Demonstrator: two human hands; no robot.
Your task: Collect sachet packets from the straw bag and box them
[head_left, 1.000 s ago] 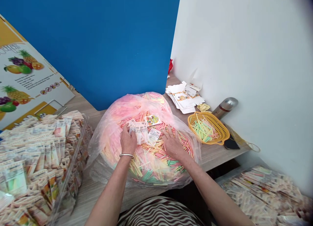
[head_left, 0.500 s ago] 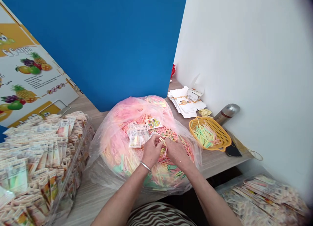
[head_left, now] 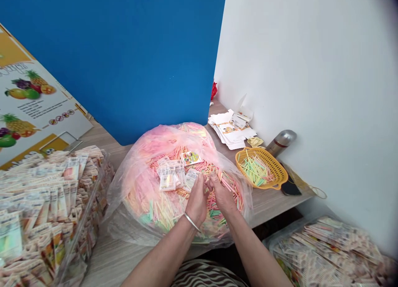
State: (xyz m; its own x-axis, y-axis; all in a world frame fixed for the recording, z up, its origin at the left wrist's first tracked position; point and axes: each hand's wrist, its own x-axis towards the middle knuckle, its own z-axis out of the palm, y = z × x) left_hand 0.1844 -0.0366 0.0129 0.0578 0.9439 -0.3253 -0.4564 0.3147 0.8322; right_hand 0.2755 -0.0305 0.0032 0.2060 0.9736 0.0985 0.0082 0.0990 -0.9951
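Note:
A big clear plastic bag (head_left: 137,183) full of short pastel sticks (head_left: 161,208) lies on the wooden table in front of me. Several small printed packets (head_left: 170,176) rest on top of the sticks. My left hand (head_left: 197,202), with a metal bangle at the wrist, and my right hand (head_left: 222,194) meet over the bag just right of the packets. Both have their fingers curled and pinched together, fingertips touching, holding a few sticks between them. How many sticks they hold is too small to tell.
A yellow basket (head_left: 273,175) with sticks sits to the right, beside a steel flask (head_left: 281,141) and a stack of flat cartons (head_left: 231,129). Heaps of filled packets (head_left: 46,204) lie left and lower right (head_left: 326,249). A blue panel (head_left: 124,55) and white wall stand behind.
One second ago my hands lay apart, the left on the packets and the right flat on the sticks. They have since come together right of the packets, fingers pinched on sticks.

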